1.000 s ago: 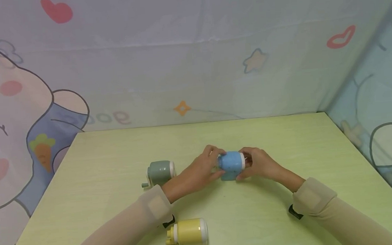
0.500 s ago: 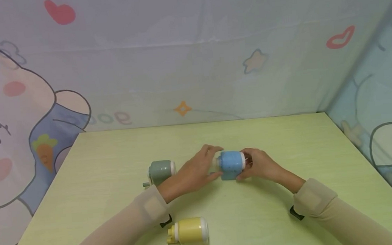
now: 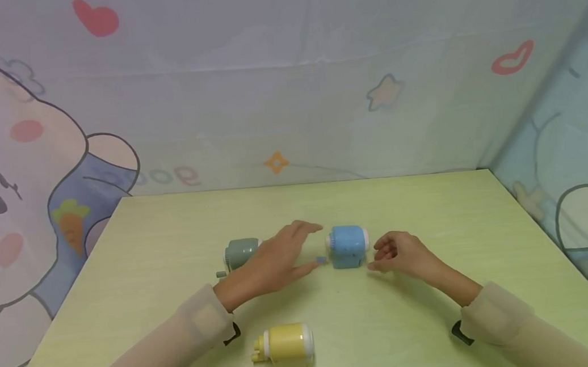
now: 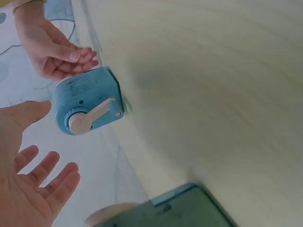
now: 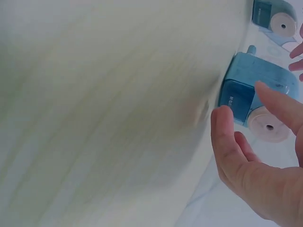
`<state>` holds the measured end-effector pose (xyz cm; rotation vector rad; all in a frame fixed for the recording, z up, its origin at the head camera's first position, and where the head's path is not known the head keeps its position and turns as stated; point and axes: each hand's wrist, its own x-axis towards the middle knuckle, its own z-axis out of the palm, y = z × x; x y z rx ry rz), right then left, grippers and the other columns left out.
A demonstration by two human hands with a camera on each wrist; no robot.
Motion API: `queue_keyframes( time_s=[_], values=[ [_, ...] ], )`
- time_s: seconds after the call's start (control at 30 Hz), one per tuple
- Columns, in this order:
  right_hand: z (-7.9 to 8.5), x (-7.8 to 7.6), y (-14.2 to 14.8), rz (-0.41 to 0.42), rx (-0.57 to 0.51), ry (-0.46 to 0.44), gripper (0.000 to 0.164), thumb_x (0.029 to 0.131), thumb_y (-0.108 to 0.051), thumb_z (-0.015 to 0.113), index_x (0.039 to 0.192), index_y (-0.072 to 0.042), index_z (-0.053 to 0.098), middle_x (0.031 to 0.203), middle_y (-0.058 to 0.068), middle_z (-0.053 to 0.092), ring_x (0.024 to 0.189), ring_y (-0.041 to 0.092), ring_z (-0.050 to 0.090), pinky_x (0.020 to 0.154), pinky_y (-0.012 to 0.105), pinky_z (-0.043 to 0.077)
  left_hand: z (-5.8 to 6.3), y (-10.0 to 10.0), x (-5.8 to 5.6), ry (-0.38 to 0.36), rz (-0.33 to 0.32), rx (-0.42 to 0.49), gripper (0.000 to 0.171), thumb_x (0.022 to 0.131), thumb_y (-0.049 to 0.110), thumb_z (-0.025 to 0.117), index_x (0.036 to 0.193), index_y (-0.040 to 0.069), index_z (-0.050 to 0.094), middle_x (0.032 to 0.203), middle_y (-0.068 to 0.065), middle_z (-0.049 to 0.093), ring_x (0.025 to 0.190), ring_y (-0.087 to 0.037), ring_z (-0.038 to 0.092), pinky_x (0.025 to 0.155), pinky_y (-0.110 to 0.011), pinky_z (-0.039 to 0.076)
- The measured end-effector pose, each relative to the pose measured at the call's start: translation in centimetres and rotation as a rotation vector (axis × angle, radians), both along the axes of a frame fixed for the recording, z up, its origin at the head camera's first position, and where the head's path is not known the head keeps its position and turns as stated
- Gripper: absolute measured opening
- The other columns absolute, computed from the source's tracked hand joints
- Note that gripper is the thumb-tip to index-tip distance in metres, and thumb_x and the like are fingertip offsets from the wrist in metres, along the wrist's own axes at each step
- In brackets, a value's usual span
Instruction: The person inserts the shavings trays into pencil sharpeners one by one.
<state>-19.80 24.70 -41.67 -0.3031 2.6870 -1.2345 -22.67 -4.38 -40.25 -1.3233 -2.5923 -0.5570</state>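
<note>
A blue crank pencil sharpener [image 3: 348,246] stands on the table between my two hands, touched by neither in the head view. Its pale crank [image 4: 97,113] with a blue knob faces my left side. Toward the right hand is a white end disc [image 5: 269,125] with a pencil hole. My left hand [image 3: 276,258] is just left of the sharpener, fingers and thumb spread apart, holding nothing. On the other side my right hand [image 3: 403,254] has loosely bent fingers with nothing in them. A green pencil sharpener [image 3: 241,252] lies behind the left hand, partly hidden by it.
A yellow pencil sharpener [image 3: 290,347] sits near the front of the table [image 3: 386,325], close to the left sleeve. Behind the table's back edge hangs a printed cloth [image 3: 287,93], and another patterned cloth closes the right side.
Both hands have drawn away from the blue pencil sharpener, the left to the left and the right to the right. The right hand has let go of it. The sharpener stays in place.
</note>
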Motion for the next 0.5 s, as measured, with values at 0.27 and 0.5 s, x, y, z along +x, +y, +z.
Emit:
queue_keyframes(
  time_s=[0.27,0.5],
  values=[
    [0.7,2.1,0.4,0.105,-0.011,-0.041,0.023,0.081,-0.023,0.070,0.084,-0.002,0.060,0.069,0.006,0.060,0.064,0.023,0.057,0.059,0.030,0.047,0.4,-2.0,1.0,0.076,-0.014,-0.006,0.059,0.089,0.041,0.056,0.137,0.017,0.033,0.127,0.003,0.040,0.109,-0.010,0.041,0.076,-0.029,0.046],
    [0.4,3.1,-0.2,0.215,-0.043,-0.017,0.018,0.085,-0.021,0.066,0.085,-0.005,0.060,0.072,0.005,0.060,0.062,0.022,0.058,0.056,0.030,0.050,0.2,-3.3,2.0,0.091,-0.004,-0.033,0.057,0.089,0.041,0.056,0.137,0.016,0.036,0.128,0.003,0.041,0.111,-0.011,0.040,0.081,-0.030,0.045]
  ],
)
